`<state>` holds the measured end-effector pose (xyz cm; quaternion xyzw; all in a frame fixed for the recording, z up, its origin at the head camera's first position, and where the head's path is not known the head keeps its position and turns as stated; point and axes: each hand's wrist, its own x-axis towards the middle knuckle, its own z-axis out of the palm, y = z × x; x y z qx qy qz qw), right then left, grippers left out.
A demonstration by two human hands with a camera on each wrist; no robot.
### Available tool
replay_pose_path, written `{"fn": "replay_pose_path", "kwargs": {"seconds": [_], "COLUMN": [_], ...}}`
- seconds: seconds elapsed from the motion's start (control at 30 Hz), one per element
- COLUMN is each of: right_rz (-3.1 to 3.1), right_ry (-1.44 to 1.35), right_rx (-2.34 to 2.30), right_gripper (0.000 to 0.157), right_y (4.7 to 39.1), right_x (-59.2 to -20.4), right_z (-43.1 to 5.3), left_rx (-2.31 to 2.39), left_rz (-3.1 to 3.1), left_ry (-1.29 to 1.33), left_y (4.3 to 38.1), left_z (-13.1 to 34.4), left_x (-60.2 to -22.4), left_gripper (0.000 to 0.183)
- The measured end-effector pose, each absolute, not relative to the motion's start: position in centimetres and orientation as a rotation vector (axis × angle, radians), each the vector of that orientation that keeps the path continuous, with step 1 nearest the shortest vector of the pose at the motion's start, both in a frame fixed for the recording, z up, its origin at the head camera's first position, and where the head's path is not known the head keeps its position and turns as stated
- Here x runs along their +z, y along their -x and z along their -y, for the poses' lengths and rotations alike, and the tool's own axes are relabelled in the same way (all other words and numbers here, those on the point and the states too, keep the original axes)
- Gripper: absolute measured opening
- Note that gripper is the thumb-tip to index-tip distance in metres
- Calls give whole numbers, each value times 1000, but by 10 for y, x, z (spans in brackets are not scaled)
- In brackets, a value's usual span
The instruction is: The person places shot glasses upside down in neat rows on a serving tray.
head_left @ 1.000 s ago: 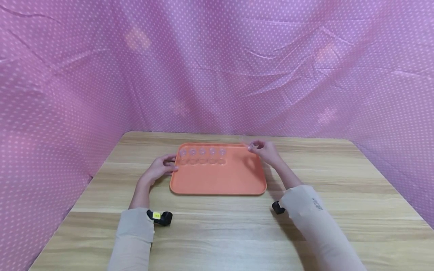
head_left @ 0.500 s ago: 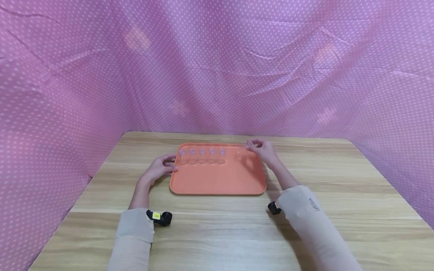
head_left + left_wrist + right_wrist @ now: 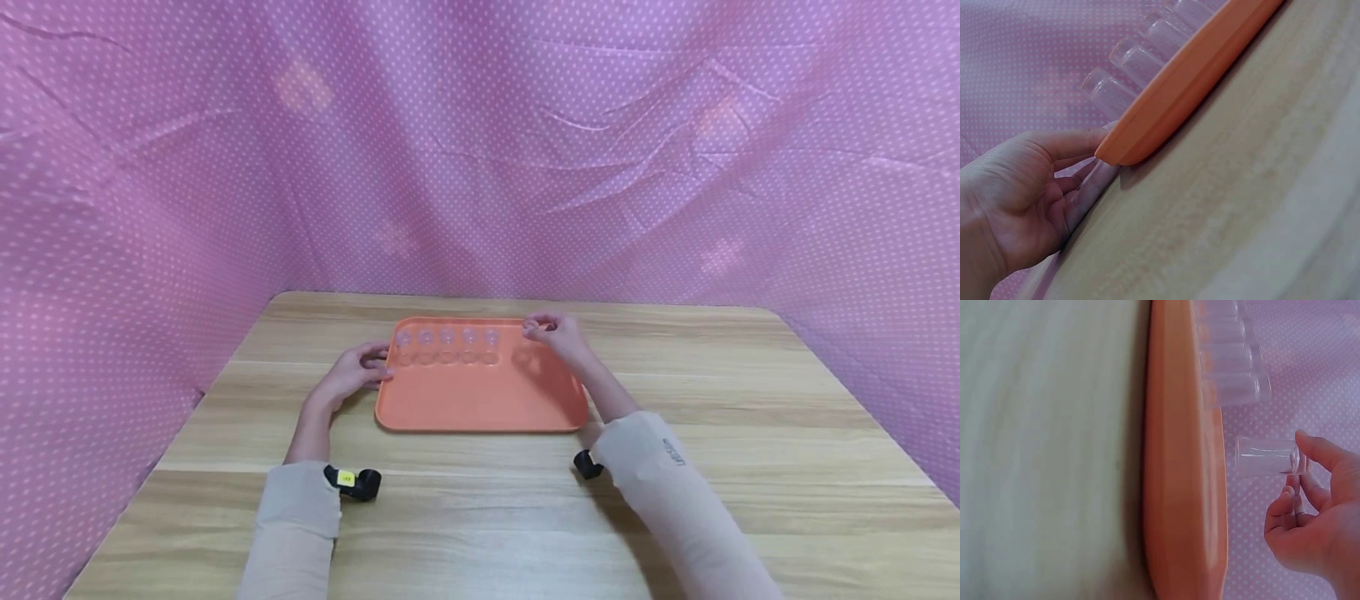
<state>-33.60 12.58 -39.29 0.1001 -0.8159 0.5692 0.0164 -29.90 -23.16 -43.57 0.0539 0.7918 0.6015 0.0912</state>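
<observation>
An orange tray (image 3: pixel 480 404) lies on the table. Several small clear plastic cups (image 3: pixel 447 346) stand in a row along its far left part. At the tray's left end, my left hand (image 3: pixel 351 373) holds the edge, its fingers at the rim and against the underside in the left wrist view. My right hand (image 3: pixel 562 340) is over the far right part of the tray. Between thumb and fingers it pinches a clear cup (image 3: pixel 1265 456) by its thick base, wide end toward the tray. That cup hangs apart from the row, above the tray.
A wood-grain table (image 3: pixel 465 517) carries the tray. Pink dotted cloth (image 3: pixel 480 167) hangs behind and at both sides. A small black camera (image 3: pixel 367 484) sits at the left wrist, another black camera (image 3: pixel 588 464) at the right.
My right hand has moved left with its cup, from the tray's far right corner toward the row. The left hand, tray and standing cups stay as they were.
</observation>
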Motion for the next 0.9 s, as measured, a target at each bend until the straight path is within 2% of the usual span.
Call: {"fn": "replay_pose_path", "kwargs": {"seconds": [0.5, 0.9], "right_rz": [2564, 2617], "right_ry": [-401, -347], "right_rx": [1692, 1587], "right_gripper": [28, 25], "right_y": [337, 334], "right_x": [-401, -402], "right_z": [-110, -103], "left_rx": [1800, 1789], "left_rz": [-2345, -2346], "left_ry": [-176, -167], "left_y": [298, 300], "left_z": [231, 233], "left_x": [-435, -437], "left_gripper": [61, 61]}}
